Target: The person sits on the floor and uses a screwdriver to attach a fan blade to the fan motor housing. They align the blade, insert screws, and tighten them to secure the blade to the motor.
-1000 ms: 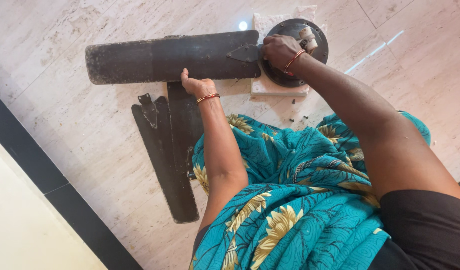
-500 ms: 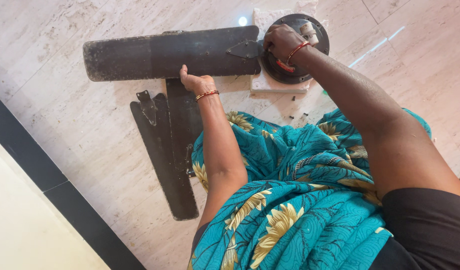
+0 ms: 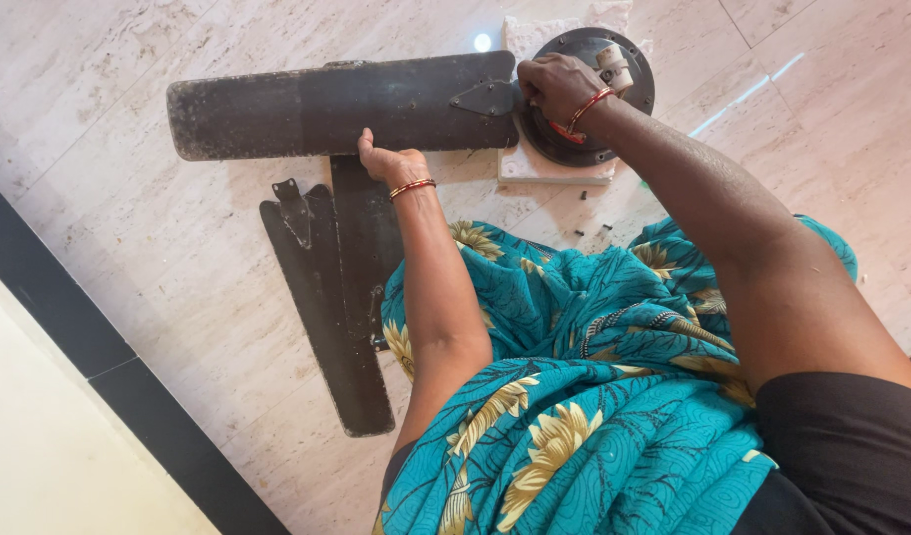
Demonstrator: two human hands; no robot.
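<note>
Steadying the dusty fan blade (image 3: 326, 106) flat on the floor falls to the left hand (image 3: 391, 163), pressed on its near edge, while the right hand (image 3: 554, 87), curled shut at the blade's bracket (image 3: 485, 97) on the motor hub (image 3: 599, 119), seems to be working a fastening, so a firm hold is judged needed next.

Your dark, dusty fan blade (image 3: 336, 106) lies flat on the floor — long axis sideways, its metal bracket end meeting the round black motor hub (image 3: 589, 96).

Both arms outstretched, fingers (image 3: 535, 84) curled
</note>
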